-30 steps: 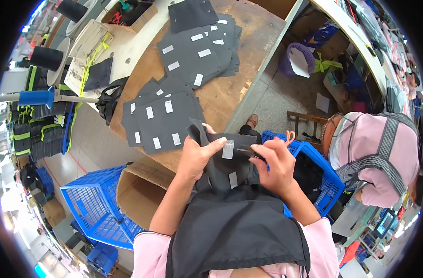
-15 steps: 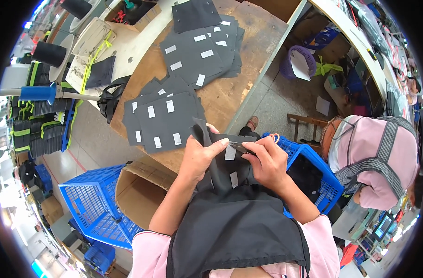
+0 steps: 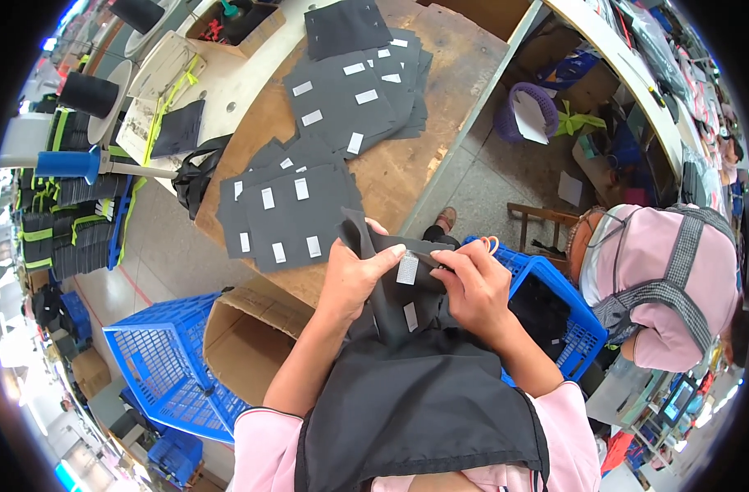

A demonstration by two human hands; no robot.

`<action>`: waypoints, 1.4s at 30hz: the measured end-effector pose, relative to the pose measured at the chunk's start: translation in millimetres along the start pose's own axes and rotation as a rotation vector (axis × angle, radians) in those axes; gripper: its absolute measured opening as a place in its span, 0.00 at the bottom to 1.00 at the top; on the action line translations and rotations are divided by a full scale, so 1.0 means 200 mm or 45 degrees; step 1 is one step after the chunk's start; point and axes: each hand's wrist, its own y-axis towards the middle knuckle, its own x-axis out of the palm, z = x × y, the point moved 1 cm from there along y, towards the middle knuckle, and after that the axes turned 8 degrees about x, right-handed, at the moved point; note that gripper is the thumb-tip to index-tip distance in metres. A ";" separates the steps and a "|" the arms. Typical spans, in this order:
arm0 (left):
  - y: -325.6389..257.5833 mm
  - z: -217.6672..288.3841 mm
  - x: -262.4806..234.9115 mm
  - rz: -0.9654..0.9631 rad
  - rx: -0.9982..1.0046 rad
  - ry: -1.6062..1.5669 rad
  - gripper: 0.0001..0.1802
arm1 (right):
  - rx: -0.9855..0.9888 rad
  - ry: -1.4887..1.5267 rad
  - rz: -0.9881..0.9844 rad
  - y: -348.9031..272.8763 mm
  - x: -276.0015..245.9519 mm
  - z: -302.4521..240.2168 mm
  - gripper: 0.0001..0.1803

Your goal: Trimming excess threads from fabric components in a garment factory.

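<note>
**While the left hand [image 3: 354, 275] and the right hand [image 3: 477, 283] grip it, a matte dark grey cloth panel [image 3: 391, 299] bends before a black cloth apron [image 3: 419, 410]**

Because the panel curls up at its left side, its thin, flexible sheet makes a narrow raised fold beside the left thumb. Its flatter face is smooth and carries white rectangular patches [image 3: 407, 268], one near the top edge and one lower down, slightly tilted.

The left hand is closed on the panel, thumb laid along the near face, most fingers hidden behind the cloth. The right hand grasps an orange-looped tool [image 3: 495, 242], apparently scissors, whose loops poke out past the fingers; its blades cannot be clearly made out. Thumb and forefinger come together at the panel's upper right edge. The panel thus sits between the two hands, touching both, its lower part reaching toward the apron.

Beyond them, a worn brown wooden table [image 3: 456, 57] bears a near pile of dark grey patched pieces [image 3: 292, 221], loosely overlapped, and a farther pile of similar pieces [image 3: 337, 94] with a plain blackish cloth piece [image 3: 348, 27] on its far end. Left of the body, a blue lattice-walled plastic crate [image 3: 169, 332] stands beside an open brown cardboard box [image 3: 251, 307]. Near the right forearm, a second blue plastic crate [image 3: 587, 324] holds black material [image 3: 542, 307].
</note>
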 end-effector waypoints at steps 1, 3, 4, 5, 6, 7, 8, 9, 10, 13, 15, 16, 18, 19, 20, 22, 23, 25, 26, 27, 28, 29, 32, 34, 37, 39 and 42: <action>0.00 0.01 0.00 0.009 -0.007 -0.016 0.15 | 0.005 0.010 0.050 0.00 0.00 0.01 0.16; 0.01 -0.03 -0.03 0.077 0.026 -0.021 0.16 | 0.155 0.147 0.102 -0.03 -0.01 0.00 0.18; 0.01 -0.03 -0.04 0.143 0.057 -0.025 0.16 | 0.307 0.283 0.154 -0.05 -0.02 0.00 0.20; 0.02 -0.03 -0.05 0.237 0.013 -0.154 0.16 | 0.458 0.426 0.100 -0.09 0.00 0.05 0.26; 0.03 -0.02 -0.05 0.304 0.057 -0.268 0.16 | 0.686 0.662 -0.091 -0.13 0.02 0.09 0.27; 0.05 -0.01 -0.05 0.370 0.100 -0.382 0.16 | 0.910 0.897 -0.286 -0.16 0.04 0.11 0.28; 0.06 -0.01 -0.05 0.393 0.106 -0.457 0.15 | 1.291 1.288 -0.434 -0.18 0.08 0.11 0.28; 0.08 -0.05 -0.05 0.411 0.120 -0.527 0.14 | 1.461 1.426 -0.444 -0.18 0.11 0.10 0.19; 0.08 -0.03 -0.03 0.472 0.131 -0.534 0.14 | 1.548 1.535 -0.479 -0.21 0.13 0.14 0.13; 0.05 -0.08 -0.06 0.498 0.172 -0.537 0.15 | 1.617 1.603 -0.346 -0.18 0.14 0.15 0.09; 0.02 -0.13 -0.11 0.432 0.369 -0.334 0.28 | 1.481 1.556 -0.105 -0.12 0.13 0.18 0.07; 0.01 -0.16 -0.16 0.397 0.517 -0.148 0.43 | 1.326 1.434 -0.011 -0.07 0.12 0.18 0.05; 0.00 -0.13 -0.20 0.566 0.891 0.476 0.51 | 1.170 1.300 0.092 0.04 0.09 0.20 0.05; -0.01 -0.06 -0.17 0.588 1.156 0.781 0.52 | 0.919 1.075 -0.042 0.08 0.05 0.21 0.07; 0.00 0.05 -0.11 0.333 1.290 1.059 0.53 | 0.669 0.845 -0.170 0.12 0.01 0.21 0.09; 0.01 0.22 0.03 -0.123 1.319 1.483 0.55 | 0.738 0.971 -0.486 0.19 -0.06 0.15 0.10; 0.03 0.24 0.09 -0.331 1.220 1.613 0.57 | 0.811 1.079 -0.793 0.23 -0.09 0.13 0.11; 0.08 0.23 0.11 -0.790 0.854 1.496 0.48 | 0.797 1.035 -0.875 0.27 -0.11 0.12 0.09; 0.11 0.19 0.10 -0.831 0.491 1.325 0.40 | 0.699 0.976 -0.853 0.29 -0.10 0.14 0.08; 0.13 0.14 0.07 -0.851 0.130 1.149 0.33 | 0.598 0.924 -0.833 0.30 -0.07 0.14 0.06; 0.13 0.08 0.05 -0.865 0.127 1.151 0.33 | 0.531 0.709 -0.536 0.29 -0.05 0.14 0.09; 0.12 0.02 0.03 -0.719 -0.057 0.711 0.26 | 0.542 0.710 -0.526 0.27 -0.06 0.12 0.09; 0.06 -0.03 0.01 -0.438 -0.292 0.100 0.20 | 0.115 -0.128 0.302 0.21 -0.10 0.04 0.17; 0.04 -0.04 0.01 -0.353 -0.338 -0.067 0.19 | 0.219 0.034 0.201 0.11 -0.09 0.01 0.18; 0.04 -0.05 0.02 -0.274 -0.308 -0.133 0.19 | 0.259 0.159 0.117 0.03 -0.05 0.00 0.18; 0.03 -0.04 0.03 -0.279 -0.282 -0.147 0.20 | 0.269 0.160 0.107 0.02 -0.03 0.02 0.19; 0.01 -0.03 0.03 -0.286 -0.278 -0.173 0.20 | 0.323 0.187 0.095 0.03 -0.02 0.04 0.18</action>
